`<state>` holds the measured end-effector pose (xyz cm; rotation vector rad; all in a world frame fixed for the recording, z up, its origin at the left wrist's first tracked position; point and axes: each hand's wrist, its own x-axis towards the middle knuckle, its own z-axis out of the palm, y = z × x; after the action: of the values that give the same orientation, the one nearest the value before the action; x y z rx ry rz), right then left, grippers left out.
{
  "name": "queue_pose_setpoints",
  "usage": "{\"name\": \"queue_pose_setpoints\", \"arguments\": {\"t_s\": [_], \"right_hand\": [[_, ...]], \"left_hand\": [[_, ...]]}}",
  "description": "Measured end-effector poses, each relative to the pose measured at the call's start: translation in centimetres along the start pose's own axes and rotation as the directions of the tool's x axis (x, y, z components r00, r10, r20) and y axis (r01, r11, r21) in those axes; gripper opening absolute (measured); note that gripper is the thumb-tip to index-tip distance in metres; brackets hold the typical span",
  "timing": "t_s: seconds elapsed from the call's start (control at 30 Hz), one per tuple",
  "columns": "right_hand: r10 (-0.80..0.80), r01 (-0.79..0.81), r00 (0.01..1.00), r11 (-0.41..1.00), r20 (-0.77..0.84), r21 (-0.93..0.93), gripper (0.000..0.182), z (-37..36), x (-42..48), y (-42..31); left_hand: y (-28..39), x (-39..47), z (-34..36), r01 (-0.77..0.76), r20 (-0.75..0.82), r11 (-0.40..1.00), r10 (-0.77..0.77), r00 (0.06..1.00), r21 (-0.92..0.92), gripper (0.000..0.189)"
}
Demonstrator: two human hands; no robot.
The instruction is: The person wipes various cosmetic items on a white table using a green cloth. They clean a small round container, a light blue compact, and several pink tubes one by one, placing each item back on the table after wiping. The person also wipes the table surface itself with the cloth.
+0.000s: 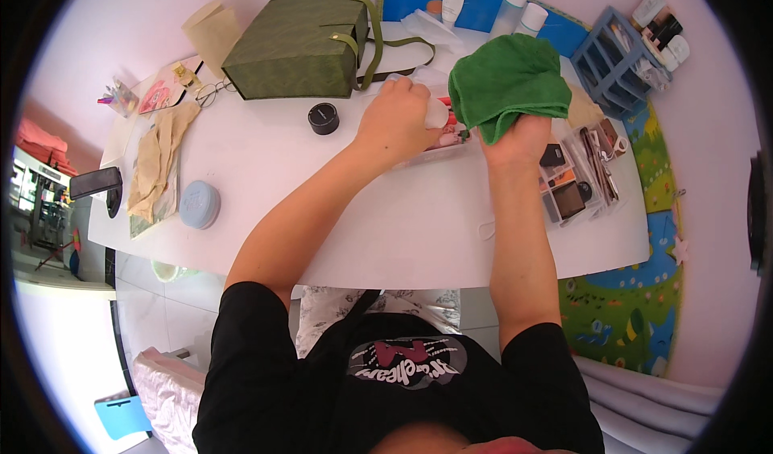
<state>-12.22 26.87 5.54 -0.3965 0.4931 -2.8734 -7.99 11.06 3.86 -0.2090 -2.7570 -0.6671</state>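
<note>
My left hand (pixel 400 117) is at a clear plastic box (pixel 436 155) of small red and pink items, with its fingers around a whitish round thing (pixel 437 114). Whether that thing belongs to the box, I cannot tell. A folded green cloth (pixel 510 82) lies over my right hand (pixel 520 141), which grips it from below and hides part of the box's right end. Left of my left hand a small black round jar (pixel 323 118) stands on the white table (pixel 386 230).
A green handled box (pixel 296 46) stands at the back. Clear organizer trays (pixel 570 182) with cosmetics lie right of my right forearm, near a blue-grey drawer rack (pixel 616 61). At the left are a light blue round container (pixel 200 204), beige cloth (pixel 160 158), eyeglasses (pixel 209 94) and a phone (pixel 95 182) on a stand.
</note>
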Motion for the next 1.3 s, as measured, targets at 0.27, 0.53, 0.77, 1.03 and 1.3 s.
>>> {"name": "queue_pose_setpoints", "arguments": {"t_s": [0.27, 0.53, 0.77, 1.03, 1.3], "right_hand": [[-0.028, 0.029, 1.000, 0.977, 0.005, -0.209, 0.037, 0.9, -0.9, 1.9], [0.006, 0.091, 0.983, 0.852, 0.184, -0.516, 0.061, 1.0, -1.9, 4.5], [-0.131, 0.177, 0.984, 0.723, 0.120, -0.667, 0.033, 0.7, -1.6, 4.2], [-0.235, 0.234, 0.966, 0.594, 0.112, -0.770, 0.015, -0.2, -0.9, 3.8], [-0.048, 0.112, 0.992, 0.763, 0.117, -0.636, 0.029, 1.1, -2.6, 4.3]], "left_hand": [[0.5, 0.0, -1.1, -0.337, -0.451, 0.807, 0.099, 0.887, -0.485, 0.062], [0.9, -0.7, -0.3, -0.354, -0.462, 0.789, 0.101, 0.881, -0.503, 0.068], [0.2, -0.7, 0.2, -0.355, -0.362, 0.671, 0.137, 0.922, -0.651, 0.064], [1.0, -2.3, -0.5, -0.422, -0.415, 0.709, 0.199, 0.888, -0.565, 0.061], [0.7, -3.6, -0.8, -0.421, -0.461, 0.564, 0.078, 0.884, -0.711, 0.055]]}}
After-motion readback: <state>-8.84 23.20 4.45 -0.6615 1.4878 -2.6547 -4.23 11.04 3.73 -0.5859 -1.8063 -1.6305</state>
